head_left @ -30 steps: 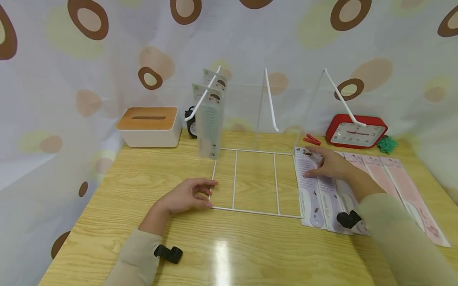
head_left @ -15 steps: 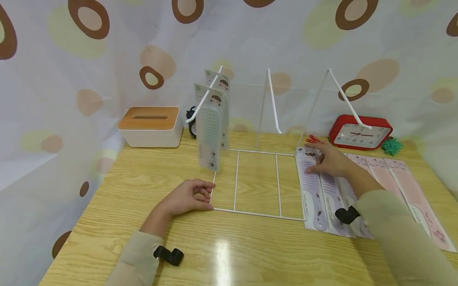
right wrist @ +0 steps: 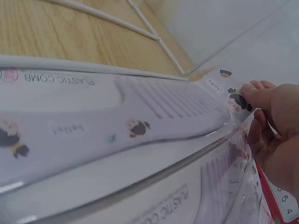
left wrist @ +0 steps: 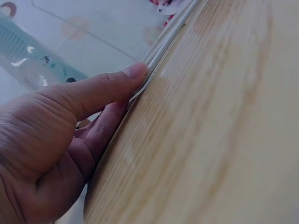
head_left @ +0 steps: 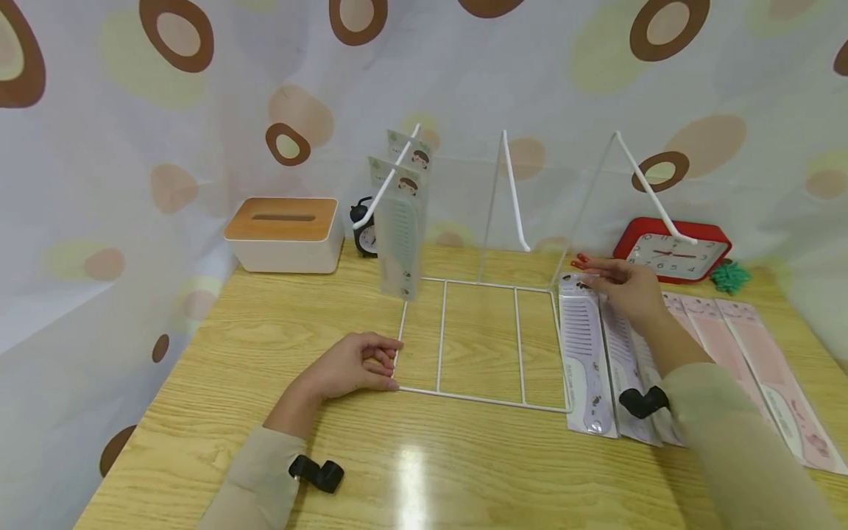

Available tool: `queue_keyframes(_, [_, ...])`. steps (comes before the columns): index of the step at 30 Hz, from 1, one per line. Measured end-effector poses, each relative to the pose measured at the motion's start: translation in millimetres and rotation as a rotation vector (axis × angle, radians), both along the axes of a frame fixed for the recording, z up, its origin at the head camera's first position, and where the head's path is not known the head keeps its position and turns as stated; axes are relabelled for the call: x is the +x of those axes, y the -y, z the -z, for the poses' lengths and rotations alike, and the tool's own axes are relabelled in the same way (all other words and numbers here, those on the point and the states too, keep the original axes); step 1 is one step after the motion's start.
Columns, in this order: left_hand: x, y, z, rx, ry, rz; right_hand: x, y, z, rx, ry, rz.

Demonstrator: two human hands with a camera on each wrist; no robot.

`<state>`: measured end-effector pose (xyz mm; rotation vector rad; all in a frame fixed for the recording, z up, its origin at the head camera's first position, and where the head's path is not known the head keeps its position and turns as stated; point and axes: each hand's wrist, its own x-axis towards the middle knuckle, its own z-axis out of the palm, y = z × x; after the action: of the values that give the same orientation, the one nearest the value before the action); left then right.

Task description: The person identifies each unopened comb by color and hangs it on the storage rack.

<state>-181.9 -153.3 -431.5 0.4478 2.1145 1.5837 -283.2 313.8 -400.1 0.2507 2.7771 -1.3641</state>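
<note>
A white wire display rack (head_left: 480, 398) stands on the wooden table, with three hooks on top. My left hand (head_left: 351, 364) holds its front left corner, the thumb on the base wire (left wrist: 166, 43) in the left wrist view. Two packaged green combs (head_left: 399, 235) hang from the left hook. Right of the rack lie several packaged purple combs (head_left: 619, 361). My right hand (head_left: 636, 294) pinches the top of the leftmost purple comb pack (right wrist: 173, 107), thumb over the printed card in the right wrist view. The pack's handle end stays low by the table.
Several pink comb packs (head_left: 762, 361) lie to the right under my forearm. Behind stand a red clock (head_left: 672, 250), a green scrunchie-like bundle (head_left: 730, 277) and a red clip (head_left: 579, 260). A tissue box (head_left: 285, 235) and small black alarm clock (head_left: 363, 230) are at back left.
My right hand has gone from reaching over the purple packs to pinching the leftmost one's top edge. The hanging green comb packs sway a little. My left hand stays on the rack.
</note>
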Motion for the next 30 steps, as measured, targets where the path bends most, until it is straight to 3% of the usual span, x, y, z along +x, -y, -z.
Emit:
queue_keyframes(4, [-1.8,-1,0.2,0.004,0.003,0.004,4.6,-9,-12.3,-0.194,-0.013,0.049])
queue_keyframes(9, [-3.0,-1,1.0,0.005,0.004,0.004,20.3,-13,-38.1,-0.62,-0.067,0.035])
queue_keyframes(12, [-3.3,0,1.0,0.006,0.003,-0.001,31.7,-9,-54.7,-0.805,-0.106,0.01])
queue_keyframes(17, [-3.9,2,-0.1,0.008,-0.004,0.001,57.4,0,-74.7,-0.905,-0.144,-0.056])
queue_keyframes(22, [-4.5,3,-0.3,0.014,-0.001,0.014,90.7,19,-85.5,-1.053,-0.242,-0.247])
queue_keyframes(24, [-4.4,4,0.0,0.02,0.001,0.017,103.0,31,-90.4,-1.067,-0.293,-0.335])
queue_keyframes(30, [-4.3,3,-1.6,0.025,0.009,0.019,126.8,68,-105.4,-1.025,-0.391,-0.481])
